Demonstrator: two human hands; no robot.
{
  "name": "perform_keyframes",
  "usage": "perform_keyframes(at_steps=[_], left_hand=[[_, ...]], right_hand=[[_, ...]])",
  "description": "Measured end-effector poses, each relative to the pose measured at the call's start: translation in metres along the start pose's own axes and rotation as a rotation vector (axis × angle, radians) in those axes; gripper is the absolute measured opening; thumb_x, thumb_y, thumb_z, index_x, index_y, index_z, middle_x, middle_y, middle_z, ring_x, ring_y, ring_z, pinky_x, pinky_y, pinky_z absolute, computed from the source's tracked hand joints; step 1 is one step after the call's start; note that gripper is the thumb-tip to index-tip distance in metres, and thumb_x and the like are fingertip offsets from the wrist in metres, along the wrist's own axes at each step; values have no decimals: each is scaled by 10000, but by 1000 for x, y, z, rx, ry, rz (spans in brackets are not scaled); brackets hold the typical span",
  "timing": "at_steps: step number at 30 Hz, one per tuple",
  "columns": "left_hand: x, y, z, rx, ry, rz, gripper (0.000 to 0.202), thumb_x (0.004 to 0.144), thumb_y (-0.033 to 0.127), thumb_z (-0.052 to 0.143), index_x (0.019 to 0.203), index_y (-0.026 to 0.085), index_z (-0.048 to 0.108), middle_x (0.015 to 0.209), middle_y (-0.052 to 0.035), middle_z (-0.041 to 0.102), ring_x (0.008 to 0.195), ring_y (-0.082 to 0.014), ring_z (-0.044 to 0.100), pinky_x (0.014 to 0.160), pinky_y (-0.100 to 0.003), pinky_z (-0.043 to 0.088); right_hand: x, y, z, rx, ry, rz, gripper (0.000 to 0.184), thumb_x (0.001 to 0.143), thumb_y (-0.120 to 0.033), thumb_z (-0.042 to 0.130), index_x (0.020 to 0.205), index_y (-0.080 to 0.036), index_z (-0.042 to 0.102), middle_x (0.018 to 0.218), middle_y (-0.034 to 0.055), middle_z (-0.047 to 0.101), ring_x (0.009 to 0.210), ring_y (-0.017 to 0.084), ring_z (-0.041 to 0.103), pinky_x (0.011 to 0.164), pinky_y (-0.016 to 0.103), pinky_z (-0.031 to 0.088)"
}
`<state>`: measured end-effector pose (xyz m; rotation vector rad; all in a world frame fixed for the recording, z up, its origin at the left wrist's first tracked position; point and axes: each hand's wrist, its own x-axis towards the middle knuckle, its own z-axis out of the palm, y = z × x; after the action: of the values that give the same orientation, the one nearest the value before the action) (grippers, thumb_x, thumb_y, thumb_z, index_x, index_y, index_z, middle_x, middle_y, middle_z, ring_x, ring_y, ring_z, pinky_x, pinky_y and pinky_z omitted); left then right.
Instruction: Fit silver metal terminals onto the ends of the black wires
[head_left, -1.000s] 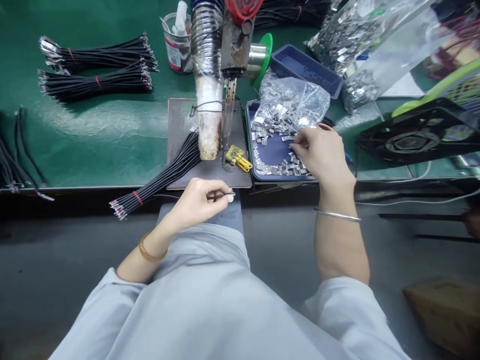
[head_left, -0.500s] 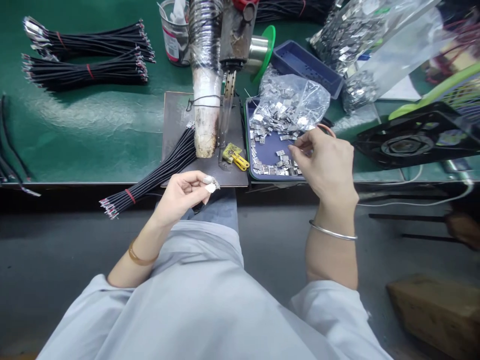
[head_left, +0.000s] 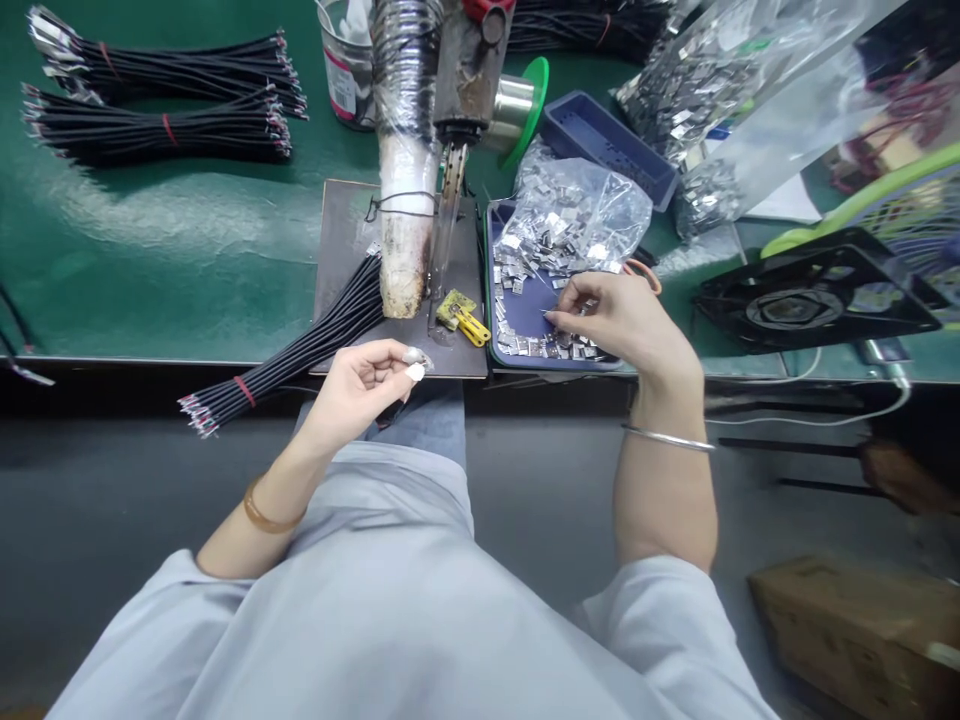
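My left hand (head_left: 367, 385) hovers at the bench's front edge, fingers curled, thumb and fingertips pinching a small metal piece and a thin black wire end. My right hand (head_left: 619, 320) reaches into the blue tray (head_left: 491, 300) of small silver metal clips (head_left: 525, 270), its fingertips pinched on one clip near the tray's front. A bundle of black wires (head_left: 300, 350) tied with a red band lies on the dark plate (head_left: 341, 240), its ends sticking out over the bench edge left of my left hand.
A soldering fixture (head_left: 409, 150) stands on the plate with a small yellow part (head_left: 461, 315) at its foot. Clear bags of clips (head_left: 585, 205), a second blue tray (head_left: 607, 140), a solder spool (head_left: 521, 100), a cup (head_left: 345, 70) and more wire bundles (head_left: 157, 100) lie behind. A fan (head_left: 817, 295) sits right.
My left hand turned palm-up from holding the wire flat and now pinches its end. My right hand moved left and nearer within the tray, pinching a clip.
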<state>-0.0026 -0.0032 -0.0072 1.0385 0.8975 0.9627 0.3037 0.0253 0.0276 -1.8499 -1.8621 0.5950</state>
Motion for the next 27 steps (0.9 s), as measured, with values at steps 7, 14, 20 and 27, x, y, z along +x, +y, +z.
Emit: perform_keyframes(at_steps=[7,14,20,27], left_hand=[[0,-3,5,43,4,15,220,603,275,880,744,139,779,731,-44,752,643,-122,634,599,-220,541],[-2,-1,10,152,-4,60,130,672,251,816,699,137,760,658,-28,720,578,-112,589,551,-207,517],[-2,-4,13,213,15,142,117,732,228,739,673,127,746,629,-15,674,540,-75,514,475,-167,406],[-3,-4,14,175,101,105,122,707,263,732,686,147,700,634,-6,644,576,-100,546,546,-196,478]], right_hand=[[-51,-69,54,384,376,-125,171,805,-237,707,691,-242,580,771,-5,711,674,161,646,581,296,522],[-75,-98,108,620,310,-118,176,836,-199,702,708,-235,586,742,-16,702,620,137,659,559,266,562],[-80,-101,109,246,436,-312,213,898,-132,665,744,-261,594,963,12,791,846,167,753,654,284,580],[-83,-102,117,158,638,-306,135,919,-177,687,874,-304,679,905,5,797,825,189,771,756,335,623]])
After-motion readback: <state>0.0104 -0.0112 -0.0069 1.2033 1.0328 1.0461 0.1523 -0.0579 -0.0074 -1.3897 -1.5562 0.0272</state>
